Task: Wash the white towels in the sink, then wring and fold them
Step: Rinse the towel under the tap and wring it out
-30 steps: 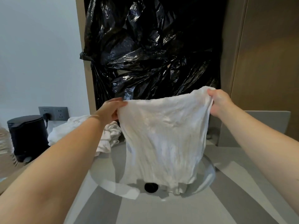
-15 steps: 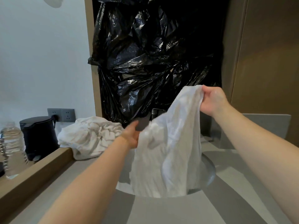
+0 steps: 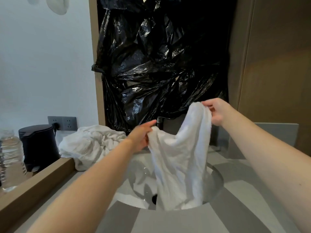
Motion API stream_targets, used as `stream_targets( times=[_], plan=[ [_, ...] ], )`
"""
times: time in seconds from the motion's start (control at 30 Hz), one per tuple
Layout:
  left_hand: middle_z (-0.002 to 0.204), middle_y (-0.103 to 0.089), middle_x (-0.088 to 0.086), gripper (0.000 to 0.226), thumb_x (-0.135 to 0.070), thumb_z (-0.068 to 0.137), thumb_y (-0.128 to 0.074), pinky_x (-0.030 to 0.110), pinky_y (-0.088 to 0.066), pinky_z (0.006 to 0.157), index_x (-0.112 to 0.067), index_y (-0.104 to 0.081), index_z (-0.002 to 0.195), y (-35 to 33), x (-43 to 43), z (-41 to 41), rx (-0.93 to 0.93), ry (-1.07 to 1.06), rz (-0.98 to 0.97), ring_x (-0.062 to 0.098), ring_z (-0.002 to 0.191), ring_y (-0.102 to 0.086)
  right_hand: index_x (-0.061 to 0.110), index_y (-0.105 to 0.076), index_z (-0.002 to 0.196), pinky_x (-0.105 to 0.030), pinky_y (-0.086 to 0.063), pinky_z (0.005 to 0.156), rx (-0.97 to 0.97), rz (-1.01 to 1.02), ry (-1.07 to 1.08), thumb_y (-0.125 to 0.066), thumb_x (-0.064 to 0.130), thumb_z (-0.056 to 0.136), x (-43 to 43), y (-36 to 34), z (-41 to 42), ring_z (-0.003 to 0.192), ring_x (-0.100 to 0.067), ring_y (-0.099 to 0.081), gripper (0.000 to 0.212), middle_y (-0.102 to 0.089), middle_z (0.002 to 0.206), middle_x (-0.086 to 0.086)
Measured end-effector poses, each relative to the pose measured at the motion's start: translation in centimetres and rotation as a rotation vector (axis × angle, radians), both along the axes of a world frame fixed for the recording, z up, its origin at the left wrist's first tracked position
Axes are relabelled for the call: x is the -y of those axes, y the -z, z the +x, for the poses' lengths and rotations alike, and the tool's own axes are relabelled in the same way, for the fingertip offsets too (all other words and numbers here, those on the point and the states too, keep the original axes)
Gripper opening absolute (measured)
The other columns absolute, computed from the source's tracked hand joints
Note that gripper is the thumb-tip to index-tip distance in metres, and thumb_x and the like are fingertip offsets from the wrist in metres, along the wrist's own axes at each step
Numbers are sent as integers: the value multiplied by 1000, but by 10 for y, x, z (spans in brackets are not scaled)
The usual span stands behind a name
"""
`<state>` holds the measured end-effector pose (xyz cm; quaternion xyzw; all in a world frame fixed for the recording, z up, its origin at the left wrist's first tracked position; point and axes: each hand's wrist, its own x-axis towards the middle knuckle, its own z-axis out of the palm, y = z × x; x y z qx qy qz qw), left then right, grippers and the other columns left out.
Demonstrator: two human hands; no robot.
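Currently the limp white cloth towel [image 3: 178,157] hangs over the round white sink [image 3: 134,179], pinched by right hand [image 3: 217,111] and (blurred) left hand [image 3: 143,137]; either light grip slipping could drop it in.

Soft, even light fills the room; glare flecks the far black plastic [image 3: 159,68], the left hand [image 3: 140,137] smears, edges bow outward.
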<state>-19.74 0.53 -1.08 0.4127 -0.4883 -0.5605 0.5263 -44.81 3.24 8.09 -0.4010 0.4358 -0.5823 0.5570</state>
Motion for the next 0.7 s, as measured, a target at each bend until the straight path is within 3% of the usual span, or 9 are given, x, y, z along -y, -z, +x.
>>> stream_targets(
  times=[0.1, 0.17, 0.23, 0.33, 0.43, 0.53, 0.57, 0.63, 0.7],
  plan=[
    [65, -39, 1, 50, 4, 96, -37, 23, -26, 41, -23, -64, 128, -23, 10, 29, 211, -121, -132, 12, 46, -30, 3, -51, 132, -38, -48, 95, -102, 101, 46, -43, 3, 98, 9, 11, -17, 104, -26, -61, 35, -56, 127, -13],
    [68, -45, 3, 49, 6, 96, -35, 19, -34, 38, -20, -65, 124, -33, 11, 45, 240, -178, -157, 12, 46, -40, 13, -39, 146, -39, -42, 106, -85, 65, 135, -27, -7, 98, 14, 16, -26, 124, -29, -52, 53, -39, 148, -15],
    [86, -57, 10, 46, 7, 94, -36, 23, -49, 52, -17, -68, 116, -39, 13, 58, 234, -215, -171, 17, 62, -50, 14, -41, 145, -42, -39, 109, -48, 9, 195, -20, -12, 95, 16, 20, -33, 129, -34, -48, 60, -36, 150, -18],
    [103, -61, 15, 43, 1, 93, -38, 38, -45, 79, -19, -77, 91, -38, 21, 77, 221, -269, -124, 28, 85, -52, 9, -46, 141, -47, -44, 104, 53, -95, 220, -22, -19, 90, 17, 21, -32, 126, -38, -48, 62, -40, 146, -20],
    [96, -63, 12, 29, -7, 96, -48, 39, -52, 82, -13, -76, 99, -36, 18, 79, 257, -324, -97, 27, 81, -58, 8, -49, 138, -42, -49, 99, 132, -160, 196, -31, -19, 89, 16, 14, -23, 121, -35, -54, 58, -46, 139, -19],
    [87, -63, 8, 26, -5, 98, -48, 39, -57, 78, -10, -70, 111, -40, 15, 79, 428, -397, -168, 22, 75, -59, 8, -59, 129, -35, -52, 94, 112, -198, 226, -46, -12, 92, 16, 12, -19, 111, -27, -61, 44, -55, 131, -15],
    [88, -61, 7, 28, -5, 98, -48, 33, -57, 70, -11, -68, 116, -43, 16, 80, 345, -390, -194, 20, 75, -58, 8, -61, 126, -32, -54, 89, 119, -210, 260, -48, -11, 92, 17, 11, -21, 105, -24, -63, 41, -58, 127, -13],
    [92, -58, 4, 28, -9, 100, -49, 20, -48, 52, -15, -62, 124, -49, 12, 81, -25, -306, -192, 13, 70, -51, 7, -60, 127, -30, -55, 84, 164, -242, 282, -46, -12, 92, 20, 10, -26, 100, -21, -63, 41, -59, 122, -11],
    [90, -61, 4, 18, -11, 100, -50, 21, -50, 56, -16, -59, 115, -49, 9, 84, -277, -196, -106, 13, 68, -54, 6, -60, 127, -33, -53, 92, 140, -250, 281, -44, -14, 92, 23, 9, -31, 102, -22, -62, 43, -58, 123, -10]
  ],
)
